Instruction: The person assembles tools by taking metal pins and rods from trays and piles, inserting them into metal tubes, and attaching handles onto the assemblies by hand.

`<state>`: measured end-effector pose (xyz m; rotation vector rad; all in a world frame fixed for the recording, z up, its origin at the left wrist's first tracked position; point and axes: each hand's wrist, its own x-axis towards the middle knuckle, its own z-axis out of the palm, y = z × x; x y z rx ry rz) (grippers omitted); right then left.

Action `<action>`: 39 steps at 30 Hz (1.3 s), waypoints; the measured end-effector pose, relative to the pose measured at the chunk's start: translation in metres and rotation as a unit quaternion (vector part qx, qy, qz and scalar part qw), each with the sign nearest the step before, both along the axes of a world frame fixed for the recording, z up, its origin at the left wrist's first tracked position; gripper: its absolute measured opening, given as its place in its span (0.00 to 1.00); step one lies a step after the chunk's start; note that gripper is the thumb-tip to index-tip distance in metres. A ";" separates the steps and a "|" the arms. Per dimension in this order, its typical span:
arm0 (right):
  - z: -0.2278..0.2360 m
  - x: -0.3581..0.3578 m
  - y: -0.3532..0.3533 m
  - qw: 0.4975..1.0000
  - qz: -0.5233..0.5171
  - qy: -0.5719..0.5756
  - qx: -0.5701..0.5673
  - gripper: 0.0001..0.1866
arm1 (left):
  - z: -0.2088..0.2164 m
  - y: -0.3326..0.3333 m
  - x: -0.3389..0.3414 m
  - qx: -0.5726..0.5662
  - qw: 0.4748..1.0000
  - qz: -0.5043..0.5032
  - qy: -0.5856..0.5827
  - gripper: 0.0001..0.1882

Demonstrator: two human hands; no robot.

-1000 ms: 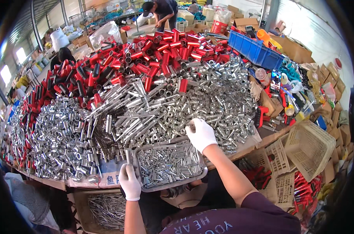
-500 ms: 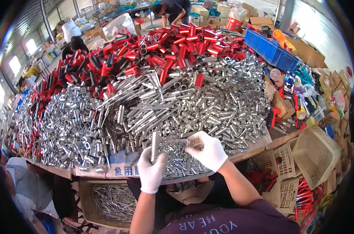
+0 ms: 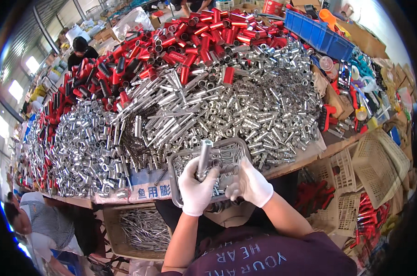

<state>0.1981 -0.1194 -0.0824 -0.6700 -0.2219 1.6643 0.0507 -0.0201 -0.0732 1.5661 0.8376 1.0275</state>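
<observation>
The left hand (image 3: 195,191), gloved in white, closes thumb and fingers around a metal tube (image 3: 205,156), held nearly upright above a gray tray (image 3: 172,172) at the tabletop's (image 3: 313,149) near edge. The right hand (image 3: 254,185), half curled, lies just right of it; whether it pinches anything cannot be told. Red cylinders (image 3: 208,39) are heaped at the far side.

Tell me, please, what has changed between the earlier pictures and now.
The left hand, holding a metal tube, has moved rightward from the left edge of the gray tray to over it. The right hand has come back from the pile of metal parts toward the left one; what looks like a coil spring now shows between them. The tube stayed in the left hand.
</observation>
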 end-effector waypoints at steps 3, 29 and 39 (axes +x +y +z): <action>-0.014 0.003 -0.001 0.998 -0.026 -0.012 -0.058 0.23 | 0.014 -0.006 0.004 0.064 0.994 -0.007 0.083 0.15; -0.023 0.024 -0.017 0.996 -0.033 -0.075 0.030 0.38 | 0.032 -0.017 0.018 -0.182 0.968 -0.166 0.055 0.11; -0.013 0.019 -0.028 0.798 -0.218 -0.519 0.213 0.12 | 0.002 -0.018 0.008 -0.347 0.907 -0.198 -0.129 0.17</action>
